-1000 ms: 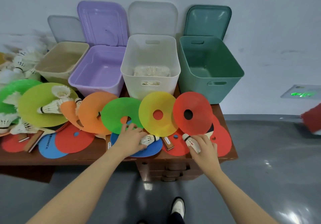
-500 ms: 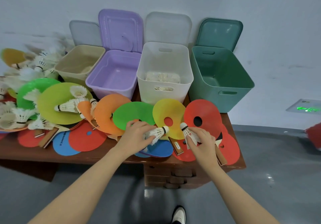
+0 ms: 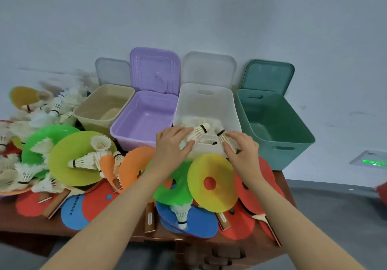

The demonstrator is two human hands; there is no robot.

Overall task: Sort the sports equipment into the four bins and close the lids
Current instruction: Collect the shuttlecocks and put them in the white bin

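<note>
Four open bins stand in a row at the table's back: beige (image 3: 90, 113), purple (image 3: 125, 131), white (image 3: 230, 102) and green (image 3: 293, 139), each with its lid raised behind it. My left hand (image 3: 171, 144) holds a white shuttlecock (image 3: 196, 133) over the white bin's front rim, cork end pointing up to the right. My right hand (image 3: 240, 152) grips a second shuttlecock (image 3: 222, 136) just beside it. More shuttlecocks lie inside the white bin.
Coloured flat discs, such as the yellow one (image 3: 211, 183), cover the wooden table (image 3: 247, 242) along with table tennis paddles (image 3: 100, 200). A heap of shuttlecocks (image 3: 25, 171) sits at the left. One shuttlecock (image 3: 181, 213) lies on a blue paddle near the front edge.
Both hands rose from the paddles near the table's front and moved forward to the white bin's front rim, each carrying its shuttlecock. The view has also moved closer.
</note>
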